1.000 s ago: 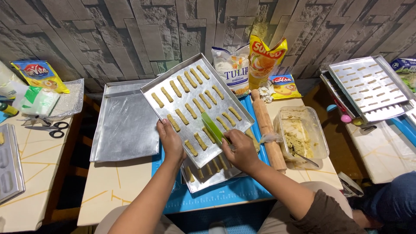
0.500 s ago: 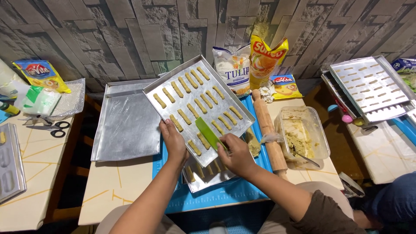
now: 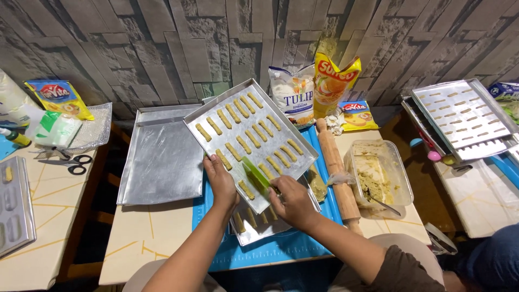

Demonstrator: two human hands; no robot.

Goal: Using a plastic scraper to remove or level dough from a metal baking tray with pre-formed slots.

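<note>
My left hand [image 3: 221, 181] grips the near left edge of a metal baking tray [image 3: 205, 116] that is lifted and tilted, with rows of small dough sticks [image 3: 254, 135] on it. My right hand [image 3: 292, 203] holds a green scraper [image 3: 255, 173] whose blade lies on the tray's near edge beside a dough stick. Under the lifted tray lies a second tray [image 3: 254, 230] with several more dough sticks, on a blue mat [image 3: 281, 249].
Empty metal trays [image 3: 162, 157] lie to the left. A wooden rolling pin [image 3: 335, 167] and a plastic tub of dough [image 3: 378, 173] are to the right. Food bags [image 3: 313, 89] stand behind. Scissors [image 3: 67, 162] lie far left; filled trays [image 3: 465, 116] sit far right.
The tilted tray has shifted slightly toward me and left. My right hand with the green scraper has moved down to the tray's near edge.
</note>
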